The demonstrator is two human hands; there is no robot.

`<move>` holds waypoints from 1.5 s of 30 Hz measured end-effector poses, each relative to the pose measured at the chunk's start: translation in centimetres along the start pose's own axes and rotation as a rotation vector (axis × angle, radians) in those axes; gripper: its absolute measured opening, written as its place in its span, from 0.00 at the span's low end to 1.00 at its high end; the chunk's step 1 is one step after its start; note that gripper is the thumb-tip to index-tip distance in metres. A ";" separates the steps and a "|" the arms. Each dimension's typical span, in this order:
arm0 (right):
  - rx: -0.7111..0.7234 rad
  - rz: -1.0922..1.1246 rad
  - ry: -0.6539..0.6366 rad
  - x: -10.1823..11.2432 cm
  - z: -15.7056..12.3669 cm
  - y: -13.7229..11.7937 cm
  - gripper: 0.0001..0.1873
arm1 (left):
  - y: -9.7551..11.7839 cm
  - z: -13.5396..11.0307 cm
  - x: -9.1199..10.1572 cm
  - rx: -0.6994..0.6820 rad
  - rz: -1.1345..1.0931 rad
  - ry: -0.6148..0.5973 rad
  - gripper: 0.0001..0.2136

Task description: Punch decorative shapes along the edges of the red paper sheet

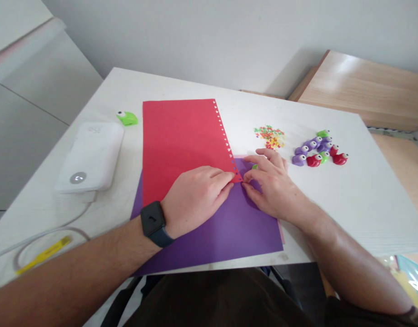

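table (335,213): paper sheets (185,145) centre | craft punches (320,150) right | device (89,156) left

L hand (195,197) flat, R hand (273,184) curled, both low

My right hand (272,186) hides most of a small green thing (254,166), so I can't tell what it is. My left hand (195,200) covers part of the red paper (181,145). The purple paper (229,231) hides most of a pink sheet (281,231). The paper bits (269,137) are too tiny to tell their shapes. A shiny colored thing (408,281) is cut off at the corner.
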State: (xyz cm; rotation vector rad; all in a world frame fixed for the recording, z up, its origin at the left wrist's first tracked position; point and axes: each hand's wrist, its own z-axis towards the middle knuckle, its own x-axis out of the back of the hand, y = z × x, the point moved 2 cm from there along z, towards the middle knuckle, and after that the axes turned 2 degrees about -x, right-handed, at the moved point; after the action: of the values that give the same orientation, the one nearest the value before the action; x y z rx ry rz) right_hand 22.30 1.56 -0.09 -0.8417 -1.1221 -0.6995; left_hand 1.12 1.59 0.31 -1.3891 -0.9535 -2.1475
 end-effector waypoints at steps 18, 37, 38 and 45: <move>0.007 -0.009 0.068 -0.1 0.2 0.0 0.04 | -0.1 0.0 -0.1 0.001 -0.008 -0.002 0.09; -0.029 0.003 -0.008 0.6 0.0 0.1 0.02 | 0.1 0.0 0.1 0.001 -0.003 -0.008 0.10; -0.028 0.001 -0.007 0.5 0.0 0.1 0.02 | 0.1 0.1 0.1 0.001 -0.003 -0.007 0.09; -0.012 0.001 -0.009 0.0 0.0 0.3 0.03 | 0.0 0.1 0.1 -0.005 0.003 -0.001 0.09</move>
State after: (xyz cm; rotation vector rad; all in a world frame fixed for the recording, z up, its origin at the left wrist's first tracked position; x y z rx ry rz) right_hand 22.52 1.76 -0.19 -0.8560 -1.1261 -0.7022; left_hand 1.13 1.61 0.46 -1.3930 -0.9465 -2.1485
